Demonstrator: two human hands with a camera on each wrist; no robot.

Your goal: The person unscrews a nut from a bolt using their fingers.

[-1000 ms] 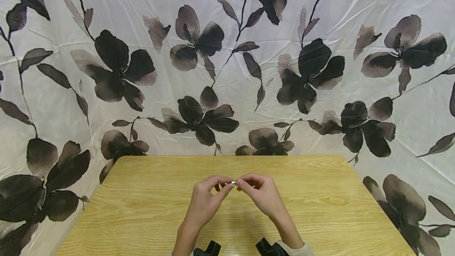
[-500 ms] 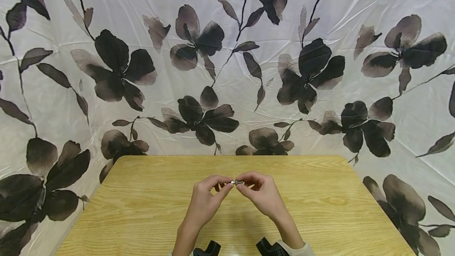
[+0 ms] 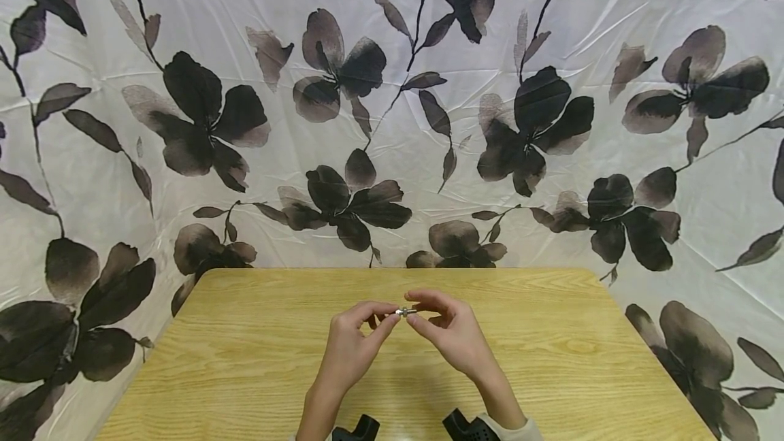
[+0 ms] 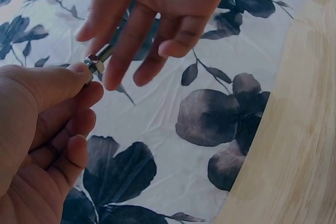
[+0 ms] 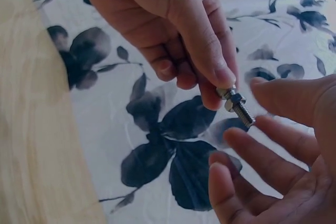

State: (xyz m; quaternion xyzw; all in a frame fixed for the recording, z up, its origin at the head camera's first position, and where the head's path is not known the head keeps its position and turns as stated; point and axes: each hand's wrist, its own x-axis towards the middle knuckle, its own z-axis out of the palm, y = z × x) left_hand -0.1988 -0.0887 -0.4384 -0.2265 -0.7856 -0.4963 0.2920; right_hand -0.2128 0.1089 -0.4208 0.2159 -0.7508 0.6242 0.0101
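Silvery metal bolt (image 5: 244,115) and nut (image 5: 234,102) above the worktop (image 3: 214,359): the left hand (image 3: 352,342) pinches one end; the right hand (image 3: 456,335), its grip spread wider than a moment earlier, stands released, suggesting a pause between turns.

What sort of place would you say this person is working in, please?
Probably an indoor setup arranged for recording, though the wider room isn't visible: a wood-grain table, a creased floral sheet hung behind it as a backdrop, and black wrist-worn devices suggest that.
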